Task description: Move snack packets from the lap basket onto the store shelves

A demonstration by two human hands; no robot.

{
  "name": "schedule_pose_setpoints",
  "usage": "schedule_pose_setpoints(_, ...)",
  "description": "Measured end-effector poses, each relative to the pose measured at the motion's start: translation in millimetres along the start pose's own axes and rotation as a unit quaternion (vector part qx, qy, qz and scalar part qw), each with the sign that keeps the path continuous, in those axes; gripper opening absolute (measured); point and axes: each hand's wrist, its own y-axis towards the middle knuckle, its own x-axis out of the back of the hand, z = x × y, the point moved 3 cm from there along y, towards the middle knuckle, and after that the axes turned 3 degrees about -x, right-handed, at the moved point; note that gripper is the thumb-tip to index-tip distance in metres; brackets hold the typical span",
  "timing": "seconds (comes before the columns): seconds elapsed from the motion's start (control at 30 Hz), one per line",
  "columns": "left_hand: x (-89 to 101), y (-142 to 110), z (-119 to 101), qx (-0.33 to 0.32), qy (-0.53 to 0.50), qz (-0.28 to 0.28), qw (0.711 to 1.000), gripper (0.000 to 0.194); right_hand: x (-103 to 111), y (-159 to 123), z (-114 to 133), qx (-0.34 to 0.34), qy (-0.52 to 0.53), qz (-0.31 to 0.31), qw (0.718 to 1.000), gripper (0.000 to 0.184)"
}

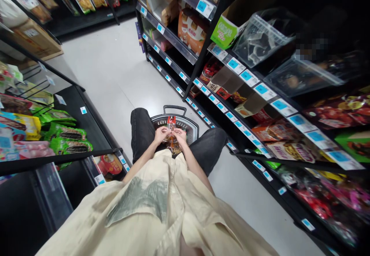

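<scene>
A small see-through snack packet (171,123) with a red top is between my two hands, over a dark shopping basket (194,125). My left hand (162,133) is closed, its fingers pinching the packet's left side. On the other side my right hand (179,135) is closed as well, thumb and fingertips at the packet's edge. Below the hands, shiny orange-brown wrapped goods (174,146) show in the basket; their kind is too small to tell. The basket sits on the floor between my knees, its handle (175,107) at the far end.
On the right stands a long black shelf (243,127) with price tags, clear bins (260,40) and packaged snacks. At the left a lower rack (95,117) holds green bags (69,138). Pale floor (101,63) runs ahead toward a cardboard box (37,36) and more shelving.
</scene>
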Motion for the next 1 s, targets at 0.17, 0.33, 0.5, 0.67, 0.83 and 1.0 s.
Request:
schedule_pose_setpoints(0.17,-0.9,2,3,-0.014,0.005,0.022,1.000,0.033,2,2,-3,0.008,0.011,-0.009,1.000,0.040)
schedule_pose_setpoints(0.33,-0.4,5,12,-0.005,0.001,0.023,1.000,0.031,3,3,-4,0.012,0.013,0.004,1.000,0.038)
schedule_pose_setpoints(0.5,-1.3,5,15,0.007,-0.017,0.018,1.000,0.027,2,3,-5,-0.008,0.006,0.019,1.000,0.040)
schedule_pose_setpoints(0.67,-1.5,3,11,0.002,-0.027,0.011,1.000,0.027,0,2,-5,-0.007,0.005,0.030,1.000,0.043)
schedule_pose_setpoints(0.83,-1.2,4,9,-0.005,-0.029,0.015,0.999,0.027,0,4,-6,0.024,0.002,0.028,0.999,0.043)
schedule_pose_setpoints(1.0,-1.4,5,12,-0.010,-0.009,0.034,0.999,0.027,1,5,-9,0.022,0.007,0.021,1.000,0.041)
